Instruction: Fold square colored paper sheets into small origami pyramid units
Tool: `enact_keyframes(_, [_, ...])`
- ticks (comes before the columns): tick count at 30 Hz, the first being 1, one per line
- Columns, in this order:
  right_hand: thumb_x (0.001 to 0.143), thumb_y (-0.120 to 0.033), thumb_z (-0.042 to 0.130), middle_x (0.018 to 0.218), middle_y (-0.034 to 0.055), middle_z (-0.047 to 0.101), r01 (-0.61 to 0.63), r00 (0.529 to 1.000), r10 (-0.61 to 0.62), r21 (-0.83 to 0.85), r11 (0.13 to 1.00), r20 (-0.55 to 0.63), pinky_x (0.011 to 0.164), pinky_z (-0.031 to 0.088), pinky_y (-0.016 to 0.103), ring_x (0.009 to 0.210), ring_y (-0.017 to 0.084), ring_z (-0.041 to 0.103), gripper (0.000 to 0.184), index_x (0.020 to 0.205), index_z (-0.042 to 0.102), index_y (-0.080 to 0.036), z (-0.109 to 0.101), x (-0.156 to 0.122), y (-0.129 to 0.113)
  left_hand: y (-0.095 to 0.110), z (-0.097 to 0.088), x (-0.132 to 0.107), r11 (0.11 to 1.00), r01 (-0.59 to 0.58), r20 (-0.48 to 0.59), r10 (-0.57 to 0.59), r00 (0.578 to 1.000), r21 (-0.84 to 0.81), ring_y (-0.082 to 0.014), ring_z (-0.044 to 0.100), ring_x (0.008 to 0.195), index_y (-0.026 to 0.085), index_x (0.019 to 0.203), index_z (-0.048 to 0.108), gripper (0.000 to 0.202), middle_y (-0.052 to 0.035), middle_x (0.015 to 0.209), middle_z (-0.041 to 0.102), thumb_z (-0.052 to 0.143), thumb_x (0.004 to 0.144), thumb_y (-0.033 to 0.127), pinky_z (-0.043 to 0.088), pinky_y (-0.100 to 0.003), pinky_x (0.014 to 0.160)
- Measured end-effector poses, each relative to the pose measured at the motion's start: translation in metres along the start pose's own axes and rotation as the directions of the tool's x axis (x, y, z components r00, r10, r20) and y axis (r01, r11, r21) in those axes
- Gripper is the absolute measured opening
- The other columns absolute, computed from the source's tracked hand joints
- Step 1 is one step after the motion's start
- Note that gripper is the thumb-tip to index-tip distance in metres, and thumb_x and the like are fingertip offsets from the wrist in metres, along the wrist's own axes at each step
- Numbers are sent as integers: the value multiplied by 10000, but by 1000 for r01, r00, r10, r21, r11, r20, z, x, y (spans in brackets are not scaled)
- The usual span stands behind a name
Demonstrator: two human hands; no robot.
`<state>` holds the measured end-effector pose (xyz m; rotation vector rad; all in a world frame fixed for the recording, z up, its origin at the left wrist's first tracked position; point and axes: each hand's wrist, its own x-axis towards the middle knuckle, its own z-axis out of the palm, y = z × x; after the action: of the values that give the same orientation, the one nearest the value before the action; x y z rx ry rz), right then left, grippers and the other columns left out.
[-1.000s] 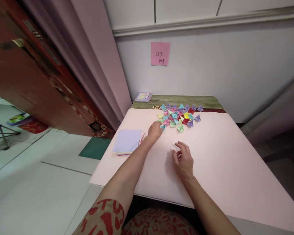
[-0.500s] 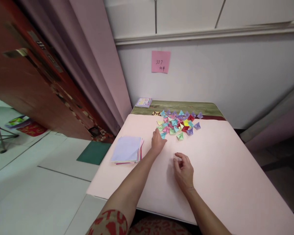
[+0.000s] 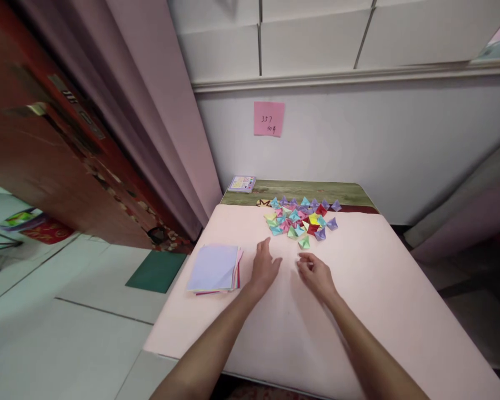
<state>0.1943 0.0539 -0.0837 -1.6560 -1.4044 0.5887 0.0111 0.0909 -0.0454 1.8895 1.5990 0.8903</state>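
My left hand [image 3: 265, 268] hovers over the pink table top with thumb and forefinger spread, holding nothing. It is between the paper stack and the folded pieces. Opposite it, my right hand [image 3: 317, 274] has loosely curled fingers, with thumb and forefinger tips a little apart; nothing shows clearly between them. Beyond both hands lies a cluster of small folded paper pieces [image 3: 296, 215] in purple, blue, green, yellow, red and pink. A light green folded piece [image 3: 304, 242] sits nearest to me. To the left rests a stack of square coloured paper [image 3: 214, 268], lilac sheet on top.
A small printed packet [image 3: 242, 184] lies at the table's back left corner. The pink table cover [image 3: 379, 300] ends short of the wooden-patterned back strip. A pink note [image 3: 269, 119] hangs on the wall. A curtain and red door [image 3: 66, 139] stand left.
My left hand has drawn back from the folded pieces towards me, leaving a blue one among them. My right hand's fingers have come closer together. The view has tilted up slightly.
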Motion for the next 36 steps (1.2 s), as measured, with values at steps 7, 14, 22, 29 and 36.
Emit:
enact_keyframes(7, [780,-379,577,1113,86,677,38,997,-27,-155,987,74,750,521,335,675,145,624,357,1054,725,-203,-1,55,-4,-2,-60,-81,990,-138,68,139,988,-18,-122,610,728,219,1096,599,219,-86,1204,577,505,899,195,547,-332,780])
enact_keyframes(14, [864,-444,504,744,28,711,-6,995,11,-54,999,95,578,490,295,600,185,622,325,935,728,-219,4,-6,-8,-8,-92,-115,984,-155,-49,160,986,86,-210,639,1010,281,1078,637,222,-72,1081,655,465,940,254,544,-374,890])
enact_keyframes(22, [877,-444,513,798,39,716,115,981,-101,-76,990,164,629,495,301,642,184,621,308,938,718,-222,-4,-47,-6,-40,-130,-98,917,30,-257,80,963,397,-307,514,1220,214,1117,638,328,-131,1285,576,673,820,349,414,-469,1044])
enact_keyframes(29, [876,-436,500,865,54,721,182,973,-162,-114,977,161,677,499,314,702,193,637,316,940,718,-217,-2,-47,-2,-50,-112,-96,887,144,-155,-83,984,439,-313,526,1210,190,1150,639,402,-140,1296,593,706,785,344,388,-467,1046])
enact_keyframes(36, [869,-443,507,842,53,721,177,976,-156,-130,976,155,635,490,306,673,189,634,314,930,720,-221,-3,-47,-2,-52,-112,-94,940,125,-165,-75,983,317,-250,605,1087,203,1043,698,231,-88,1135,690,617,845,291,446,-412,992])
